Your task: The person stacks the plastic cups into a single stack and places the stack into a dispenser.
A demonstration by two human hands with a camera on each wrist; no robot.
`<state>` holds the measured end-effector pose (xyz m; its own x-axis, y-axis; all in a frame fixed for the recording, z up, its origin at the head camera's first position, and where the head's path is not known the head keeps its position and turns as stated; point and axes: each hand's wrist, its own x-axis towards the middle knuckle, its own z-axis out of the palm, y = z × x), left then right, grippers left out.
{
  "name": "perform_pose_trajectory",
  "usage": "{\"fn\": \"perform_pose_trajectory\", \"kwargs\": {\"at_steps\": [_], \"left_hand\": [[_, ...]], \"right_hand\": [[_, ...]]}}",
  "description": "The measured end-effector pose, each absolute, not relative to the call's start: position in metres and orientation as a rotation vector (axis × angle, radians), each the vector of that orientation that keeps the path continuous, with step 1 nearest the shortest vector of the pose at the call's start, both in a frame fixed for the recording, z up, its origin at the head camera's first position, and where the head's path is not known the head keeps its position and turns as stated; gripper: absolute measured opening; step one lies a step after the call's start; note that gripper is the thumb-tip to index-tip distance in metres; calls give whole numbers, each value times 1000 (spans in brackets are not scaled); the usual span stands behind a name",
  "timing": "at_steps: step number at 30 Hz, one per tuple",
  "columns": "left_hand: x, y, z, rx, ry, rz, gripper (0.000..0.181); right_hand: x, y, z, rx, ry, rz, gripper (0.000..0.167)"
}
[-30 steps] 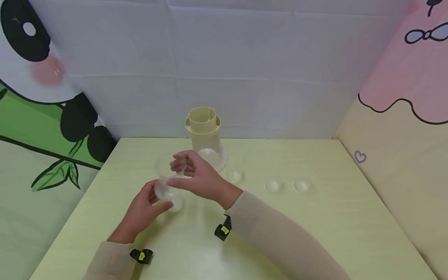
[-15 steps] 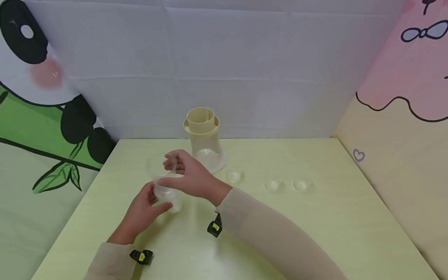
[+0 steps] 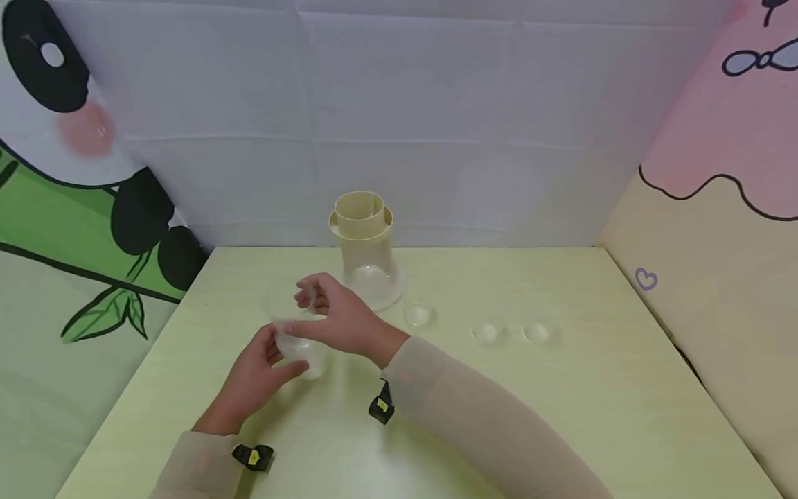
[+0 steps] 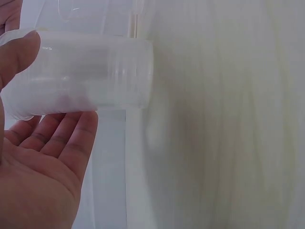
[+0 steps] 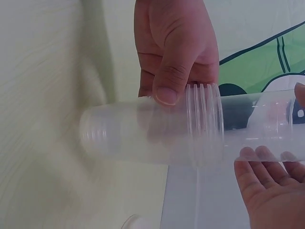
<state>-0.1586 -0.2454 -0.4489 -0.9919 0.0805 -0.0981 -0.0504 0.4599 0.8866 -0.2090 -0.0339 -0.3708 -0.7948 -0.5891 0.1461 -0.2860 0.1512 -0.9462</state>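
Observation:
A stack of nested clear cups [image 3: 298, 344] [image 5: 138, 131] stands upright on the tabletop, its ribbed rims gathered at the top. The left hand [image 3: 252, 378] [image 4: 43, 167] grips it around the side, thumb on one face and fingers on the other. Above it, the right hand [image 3: 343, 315] [image 5: 276, 195] holds another clear cup [image 3: 289, 301] [image 5: 259, 119] between thumb and fingers. That cup's lower end meets the rims of the stack; how deep it sits inside cannot be told.
At the back stands a beige cylinder [image 3: 364, 232] with a narrower one inside its top and a clear round piece [image 3: 374, 285] in front. Three faint clear round shapes [image 3: 419, 314], [image 3: 489, 331], [image 3: 539, 331] are on the table [image 3: 561, 430] to the right.
The right hand and its cup have moved a little left and slightly down. The left hand and the stack have hardly moved.

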Motion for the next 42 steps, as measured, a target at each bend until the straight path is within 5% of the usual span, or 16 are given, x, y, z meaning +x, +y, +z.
{"fn": "perform_pose_trajectory", "kwargs": {"at_steps": [42], "left_hand": [[-159, -246, -450, 32, 2612, 1560, 82]], "right_hand": [[-212, -31, -395, -782, 2230, -1528, 72]]}}
